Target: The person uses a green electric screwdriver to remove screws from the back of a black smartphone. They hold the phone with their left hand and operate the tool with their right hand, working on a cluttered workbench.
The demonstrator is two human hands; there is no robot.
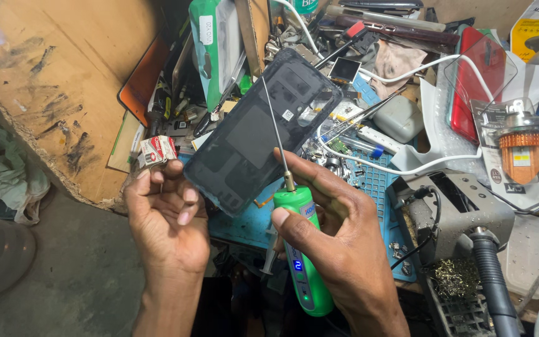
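My left hand [168,219] is palm up with fingers curled, holding the lower edge of a dark phone back cover [258,128] that tilts up and away over the bench. My right hand [335,240] grips a green electric screwdriver [302,259] with a lit blue display. Its long thin metal shaft [274,128] points up and lies across the cover's inner face.
A blue work mat [375,181] lies under cluttered tools, white cables [407,168], tweezers and small parts. A red phone [476,81] lies at the right, a packaged orange part [521,156] beside it, a grey soldering stand [469,212] below. A wooden board [51,87] stands left.
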